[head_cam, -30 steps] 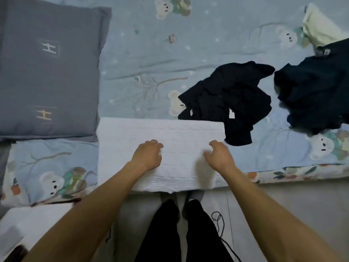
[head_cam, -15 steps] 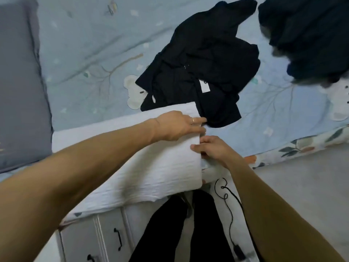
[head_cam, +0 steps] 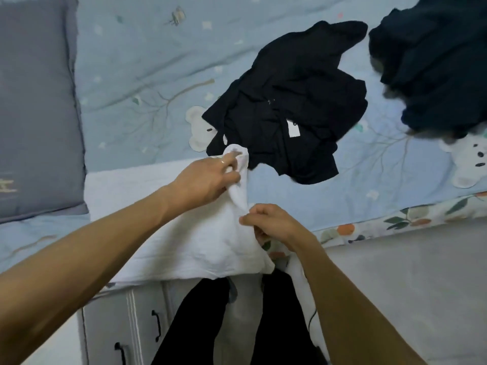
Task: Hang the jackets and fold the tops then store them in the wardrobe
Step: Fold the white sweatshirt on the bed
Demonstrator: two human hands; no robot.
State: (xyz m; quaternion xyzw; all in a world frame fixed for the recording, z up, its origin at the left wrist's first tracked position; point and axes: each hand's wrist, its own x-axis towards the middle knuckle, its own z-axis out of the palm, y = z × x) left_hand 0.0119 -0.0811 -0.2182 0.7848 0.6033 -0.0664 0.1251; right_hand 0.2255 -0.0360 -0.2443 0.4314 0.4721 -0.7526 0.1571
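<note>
While both hands pinch the right end of the white top (head_cam: 184,233), the fold could easily come apart. The left hand (head_cam: 208,180) has its fingers (head_cam: 232,169) curled round a bunched corner lifted off the bed (head_cam: 147,75), and the right hand (head_cam: 274,225) pinches the same edge a little nearer the person, fingers closed tight on the cloth. Between the two grips the fabric stands up in a narrow ridge. If the hands carry that end over unevenly, I'd expect the layers underneath to slide and the folded strip to skew, because the cloth looks soft and nothing pins down its far end.

A second risk, as I judge it: the top's near edge hangs slightly over the side of the bed, above the drawers (head_cam: 126,325). A pull towards the person could drag the whole piece off onto the floor.

The lifted corner also touches or nearly touches the lower left edge of the black top (head_cam: 290,106), which lies just beyond and to the right of the white top; a sweeping fold could snag it and drag it along.

The white top lies at the near edge of the bed, with a grey pillow (head_cam: 37,114) to its left. It is a flat band whose long axis runs left to right along the bed's edge, slightly tilted. Which end is the collar I cannot tell. A dark garment (head_cam: 434,61) sits well beyond the black top, to the right.
</note>
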